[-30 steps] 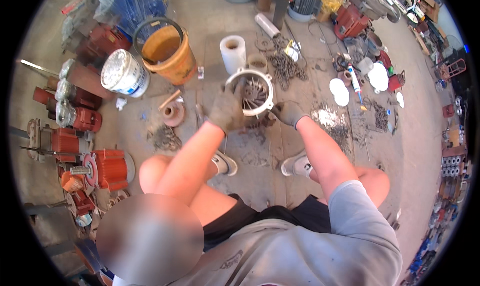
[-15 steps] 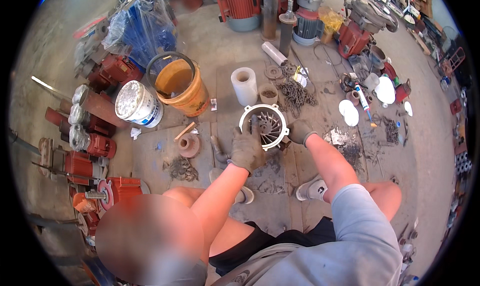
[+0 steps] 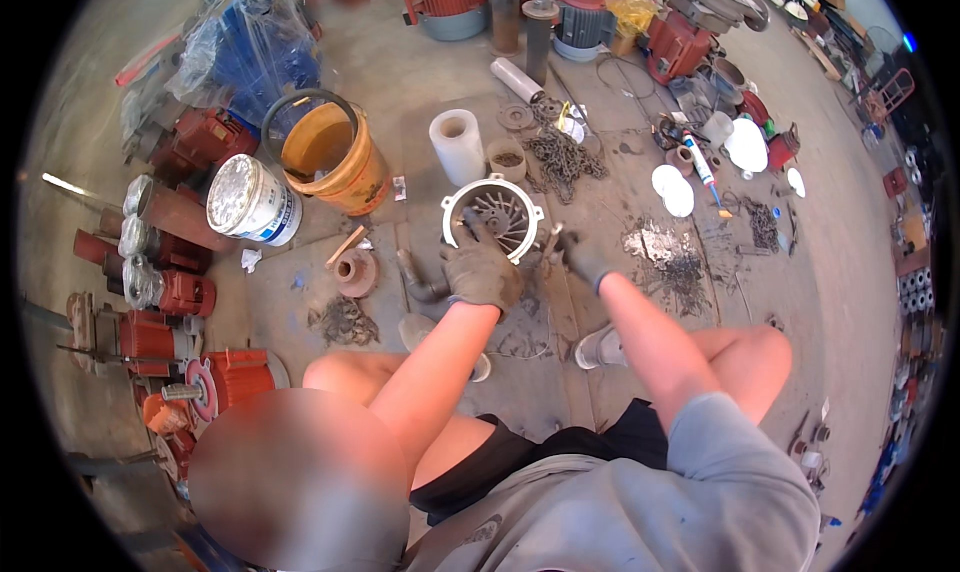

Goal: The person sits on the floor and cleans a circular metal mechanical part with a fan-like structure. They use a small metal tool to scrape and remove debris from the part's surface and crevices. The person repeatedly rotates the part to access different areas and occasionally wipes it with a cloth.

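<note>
On the floor before me stands a round, pale-rimmed metal housing (image 3: 531, 213) with dark radial fan blades (image 3: 497, 212) inside. My left hand (image 3: 483, 270), in a dark work glove, grips its near rim, with fingers reaching over into the opening. Just right of the housing is my right hand (image 3: 583, 256), also gloved and apart from the rim. Its fingers are closed around something small with a light tip, too blurred to name. Beyond the housing stand a white plastic-wrap roll (image 3: 455, 150) and a small tub (image 3: 506, 160).
A yellow bucket (image 3: 362, 177) and white bucket (image 3: 250, 202) stand to the left. A chain heap (image 3: 562, 164) lies beyond the housing. Left of my left hand are a bent pipe (image 3: 422, 280) and a flanged ring (image 3: 355, 274). Red motors (image 3: 240, 377) line the far left.
My right hand has come away from the housing's right side, and a small light-tipped thing now shows at its fingers. My left hand stays on the rim. The whole view has shifted slightly.
</note>
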`<state>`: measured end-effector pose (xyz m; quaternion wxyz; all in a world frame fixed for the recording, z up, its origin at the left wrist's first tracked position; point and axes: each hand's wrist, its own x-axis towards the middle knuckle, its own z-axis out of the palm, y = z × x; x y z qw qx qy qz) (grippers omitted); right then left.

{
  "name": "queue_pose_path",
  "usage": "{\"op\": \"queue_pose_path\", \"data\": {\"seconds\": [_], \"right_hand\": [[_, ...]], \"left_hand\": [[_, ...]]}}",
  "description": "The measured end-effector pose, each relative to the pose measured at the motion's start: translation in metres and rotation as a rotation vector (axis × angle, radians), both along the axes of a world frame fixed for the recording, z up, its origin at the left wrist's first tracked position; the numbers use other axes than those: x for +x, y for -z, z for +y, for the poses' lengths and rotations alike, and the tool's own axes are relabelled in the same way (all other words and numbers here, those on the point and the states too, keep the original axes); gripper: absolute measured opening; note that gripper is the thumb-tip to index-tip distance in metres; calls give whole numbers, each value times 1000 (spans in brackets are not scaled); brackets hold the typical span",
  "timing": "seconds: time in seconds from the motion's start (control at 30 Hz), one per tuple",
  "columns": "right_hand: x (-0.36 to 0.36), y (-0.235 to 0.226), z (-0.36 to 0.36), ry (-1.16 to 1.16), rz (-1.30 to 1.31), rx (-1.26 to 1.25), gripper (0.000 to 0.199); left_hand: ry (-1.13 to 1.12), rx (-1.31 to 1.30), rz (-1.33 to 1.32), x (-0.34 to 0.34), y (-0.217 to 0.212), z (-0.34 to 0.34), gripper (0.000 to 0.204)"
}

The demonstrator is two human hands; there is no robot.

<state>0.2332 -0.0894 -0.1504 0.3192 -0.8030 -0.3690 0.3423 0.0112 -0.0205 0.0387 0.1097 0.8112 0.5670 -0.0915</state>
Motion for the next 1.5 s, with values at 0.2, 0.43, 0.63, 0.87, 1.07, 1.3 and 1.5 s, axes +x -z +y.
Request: {"op": "queue_pose_path", "data": {"seconds": [0.2, 0.43, 0.63, 0.87, 1.07, 1.3, 1.5], "right_hand": [[-87, -2, -67, 102, 349, -46, 57], [-72, 19, -34, -75, 18, 10, 52], [-46, 6, -7, -274, 168, -276, 48], [-75, -26, -12, -100, 391, -211, 53], [-64, 22, -12, -186, 262, -206, 48], [-64, 21, -9, -139, 125, -124, 41], [-48, 44, -19, -332, -197, 102, 39]], "left_hand": [[127, -43, -193, -34, -49, 3, 135], [482, 161, 6, -64, -26, 52, 120], [442, 84, -324, -69, 32, 66, 111], [248, 49, -32, -47, 8, 47, 100], [175, 14, -9, -44, 16, 48, 95], [100, 26, -32, -49, 22, 42, 96], [117, 36, 1, -40, 20, 34, 92]]}}
